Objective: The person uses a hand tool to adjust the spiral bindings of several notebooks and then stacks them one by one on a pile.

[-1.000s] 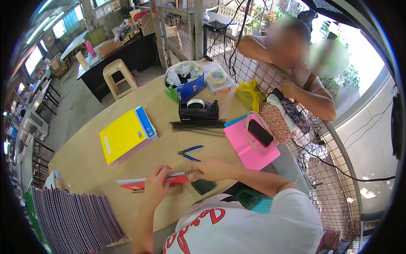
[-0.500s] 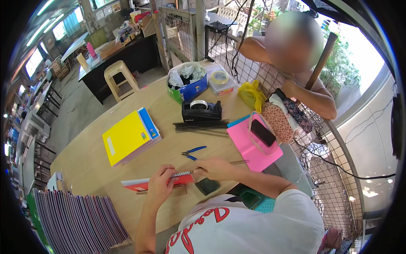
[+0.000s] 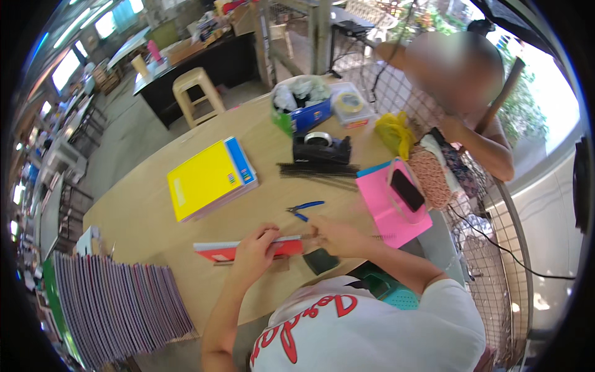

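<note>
A red-covered notebook (image 3: 289, 248) stands on its long edge near the front of the table, its white page edges facing up. My left hand (image 3: 254, 253) grips it around the middle, fingers closed over the top. At the notebook's right end, my right hand (image 3: 334, 235) has its fingers closed on a thin dark spiral binding coil (image 3: 385, 236), whose tail sticks out past the hand to the right. How far the coil runs through the notebook is blurred. Blue-handled cutting pliers (image 3: 305, 206) lie just beyond my right hand. A dark flat pad (image 3: 321, 261) lies just below it.
Yellow and blue notebooks (image 3: 201, 180) are piled at left; many bound ones (image 3: 121, 304) stand lower left. Beyond are loose coils (image 3: 319, 172), a tape dispenser (image 3: 322, 150) and a box (image 3: 304, 115). A phone (image 3: 407, 190) rests on a pink folder (image 3: 396, 226). Another person leans at the mesh fence.
The whole view has shifted, so the table things appear farther right. My left hand still holds the notebook, and my right hand stays at its right end with the coil.
</note>
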A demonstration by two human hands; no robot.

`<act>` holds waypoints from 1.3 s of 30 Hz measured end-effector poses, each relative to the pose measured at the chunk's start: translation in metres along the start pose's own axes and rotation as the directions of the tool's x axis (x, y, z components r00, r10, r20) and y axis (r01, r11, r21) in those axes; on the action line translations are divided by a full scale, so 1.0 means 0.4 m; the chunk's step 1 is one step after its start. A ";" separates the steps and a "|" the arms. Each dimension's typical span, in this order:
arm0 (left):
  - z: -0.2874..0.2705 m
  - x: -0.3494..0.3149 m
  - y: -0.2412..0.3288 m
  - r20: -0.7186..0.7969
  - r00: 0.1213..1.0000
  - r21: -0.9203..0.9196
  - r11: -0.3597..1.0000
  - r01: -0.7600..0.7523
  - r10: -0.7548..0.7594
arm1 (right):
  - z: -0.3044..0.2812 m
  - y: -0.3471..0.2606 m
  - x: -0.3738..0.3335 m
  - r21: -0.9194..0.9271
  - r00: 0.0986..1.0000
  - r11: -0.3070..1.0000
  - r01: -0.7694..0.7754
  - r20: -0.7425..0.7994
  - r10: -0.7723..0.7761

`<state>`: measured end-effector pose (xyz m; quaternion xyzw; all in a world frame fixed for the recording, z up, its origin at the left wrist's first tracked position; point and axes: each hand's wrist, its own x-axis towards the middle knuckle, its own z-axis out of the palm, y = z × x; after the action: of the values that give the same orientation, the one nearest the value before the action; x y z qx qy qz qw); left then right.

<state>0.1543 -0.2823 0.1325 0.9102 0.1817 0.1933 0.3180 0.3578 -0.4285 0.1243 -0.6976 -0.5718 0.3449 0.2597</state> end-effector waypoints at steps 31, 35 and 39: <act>-0.013 -0.016 -0.007 -0.028 1.000 0.122 0.992 0.013 -0.009 | 0.039 -0.016 -0.017 -0.168 0.981 0.982 0.081 -0.161 -0.109; -0.013 -0.017 -0.007 -0.021 1.000 0.129 0.992 0.012 -0.009 | 0.041 -0.027 -0.015 -0.151 0.968 0.981 0.120 -0.200 -0.149; -0.011 -0.016 -0.007 -0.029 1.000 0.136 0.991 -0.001 0.005 | 0.051 -0.007 -0.014 -0.116 0.965 0.987 0.115 -0.225 -0.138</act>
<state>0.1459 -0.2808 0.1323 0.9271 0.1978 0.1940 0.2525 0.3396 -0.4340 0.1145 -0.7075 -0.5977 0.2140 0.3104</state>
